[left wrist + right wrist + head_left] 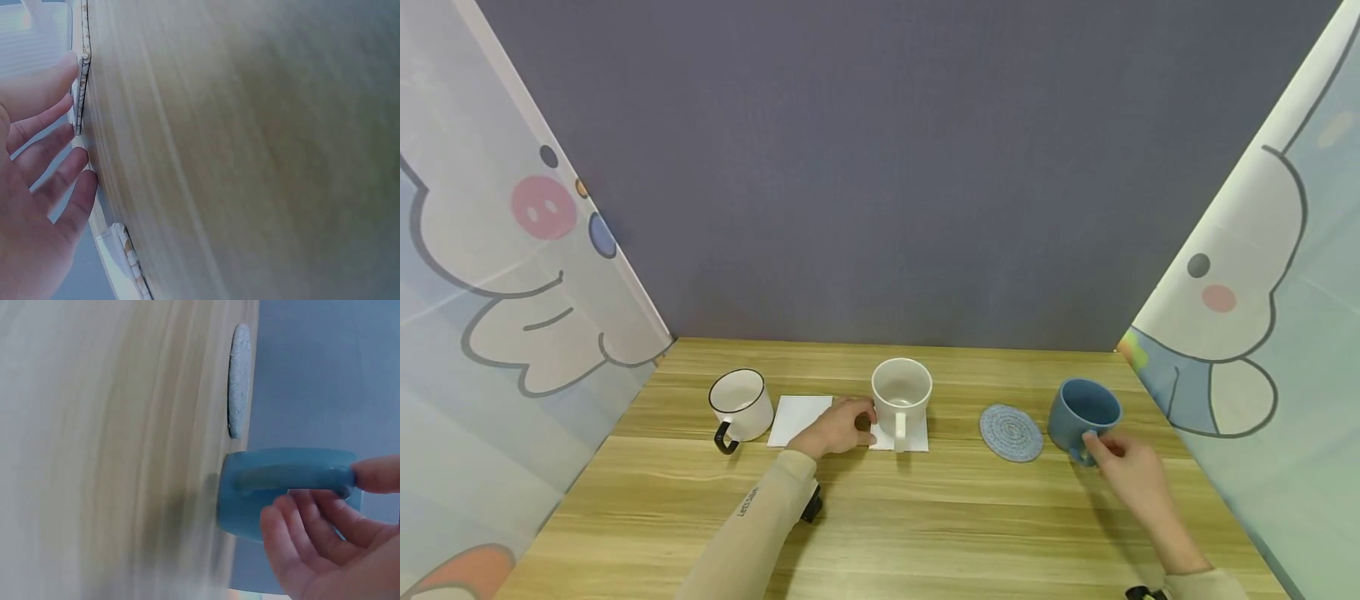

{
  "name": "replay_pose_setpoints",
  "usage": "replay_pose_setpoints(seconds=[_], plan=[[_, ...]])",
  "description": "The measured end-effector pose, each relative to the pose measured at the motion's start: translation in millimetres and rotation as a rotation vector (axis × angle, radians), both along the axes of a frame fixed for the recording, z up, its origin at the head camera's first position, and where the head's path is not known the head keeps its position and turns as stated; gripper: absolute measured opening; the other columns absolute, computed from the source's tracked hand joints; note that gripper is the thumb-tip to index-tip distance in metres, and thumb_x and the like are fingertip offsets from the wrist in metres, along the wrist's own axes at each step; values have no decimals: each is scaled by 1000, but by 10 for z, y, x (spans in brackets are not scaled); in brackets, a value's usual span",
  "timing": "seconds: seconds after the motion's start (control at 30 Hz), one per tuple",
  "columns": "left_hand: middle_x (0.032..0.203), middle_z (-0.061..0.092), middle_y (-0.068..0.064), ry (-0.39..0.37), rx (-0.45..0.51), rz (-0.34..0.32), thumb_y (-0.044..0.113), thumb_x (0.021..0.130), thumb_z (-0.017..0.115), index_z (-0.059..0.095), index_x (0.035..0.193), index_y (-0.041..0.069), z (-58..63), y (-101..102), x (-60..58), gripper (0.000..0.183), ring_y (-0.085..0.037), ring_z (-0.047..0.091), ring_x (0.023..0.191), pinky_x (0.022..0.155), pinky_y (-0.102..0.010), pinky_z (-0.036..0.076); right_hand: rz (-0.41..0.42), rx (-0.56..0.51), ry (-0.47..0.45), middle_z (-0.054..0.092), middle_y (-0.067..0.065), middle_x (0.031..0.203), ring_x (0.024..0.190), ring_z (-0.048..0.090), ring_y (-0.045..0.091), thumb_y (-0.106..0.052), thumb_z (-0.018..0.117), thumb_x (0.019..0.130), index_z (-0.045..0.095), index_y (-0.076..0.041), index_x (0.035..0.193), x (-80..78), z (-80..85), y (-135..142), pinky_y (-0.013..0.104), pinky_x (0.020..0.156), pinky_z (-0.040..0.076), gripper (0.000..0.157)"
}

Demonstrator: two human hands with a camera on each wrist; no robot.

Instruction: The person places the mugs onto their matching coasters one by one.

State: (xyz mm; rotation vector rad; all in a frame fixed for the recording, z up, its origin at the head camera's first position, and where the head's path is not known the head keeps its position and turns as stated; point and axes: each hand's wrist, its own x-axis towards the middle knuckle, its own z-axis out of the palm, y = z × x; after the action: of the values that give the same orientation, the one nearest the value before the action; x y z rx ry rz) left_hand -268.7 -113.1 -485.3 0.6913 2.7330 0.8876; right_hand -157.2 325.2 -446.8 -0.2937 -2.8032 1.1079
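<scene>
A cream mug [901,383], its handle toward me, stands on a white square coaster [919,441]. My left hand [838,427] is at that coaster's left edge, thumb and fingers spread apart. In the left wrist view, the thumb of the left hand [37,162] overlaps the coaster edge [80,100], and the other fingers reach past the tabletop line. At the right, a blue mug [1081,410] stands upright on the table. My right hand [1131,475] holds its handle. The right wrist view shows the thumb on the handle [294,477] and the fingers curled beside it.
A white mug with a black rim and handle [747,412] stands at the left, beside another white square coaster [797,417]. A round blue woven coaster [1011,433] lies left of the blue mug. Behind the wooden table [925,525] rises a grey panel [895,175], with printed curtains [497,333] at the sides.
</scene>
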Motion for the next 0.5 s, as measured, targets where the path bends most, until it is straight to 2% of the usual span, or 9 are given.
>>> replay_pose_setpoints(seconds=[0.13, 0.23, 0.4, 0.5], plan=[[132, 61, 0, -3, 8, 0, 18, 85, 82, 64, 100, 16, -8, -3, 0, 24, -32, 47, 126, 104, -54, 40, 4, -294, -63, 69, 11, 100, 84, 68, 12, -42, 55, 103, 64, 13, 113, -25, -54, 32, 31, 74, 58, 57], [133, 61, 0, -5, 6, 1, 18, 85, 82, 64, 101, 16, -18, -6, -5, 24, -32, 46, 127, 104, -54, 39, 18, -509, -58, 69, 4, 97, 87, 67, 7, -36, 58, 103, 67, 12, 108, -42, -97, 58, 31, 80, 58, 49], [133, 61, 1, 0, 5, 0, 18, 85, 82, 64, 100, 17, -24, -8, -12, 24, -31, 47, 125, 104, -53, 40, 86, -828, -9, 69, 3, 92, 89, 68, 12, -20, 59, 103, 69, 7, 101, -55, -147, 76, 34, 82, 58, 29], [133, 61, 0, 0, 9, 1, 18, 85, 82, 64, 100, 17, -16, -10, -8, 23, -32, 47, 125, 104, -53, 40, 125, -935, 22, 68, 7, 90, 87, 68, 16, -14, 56, 104, 68, 8, 99, -65, -167, 63, 37, 81, 59, 26]])
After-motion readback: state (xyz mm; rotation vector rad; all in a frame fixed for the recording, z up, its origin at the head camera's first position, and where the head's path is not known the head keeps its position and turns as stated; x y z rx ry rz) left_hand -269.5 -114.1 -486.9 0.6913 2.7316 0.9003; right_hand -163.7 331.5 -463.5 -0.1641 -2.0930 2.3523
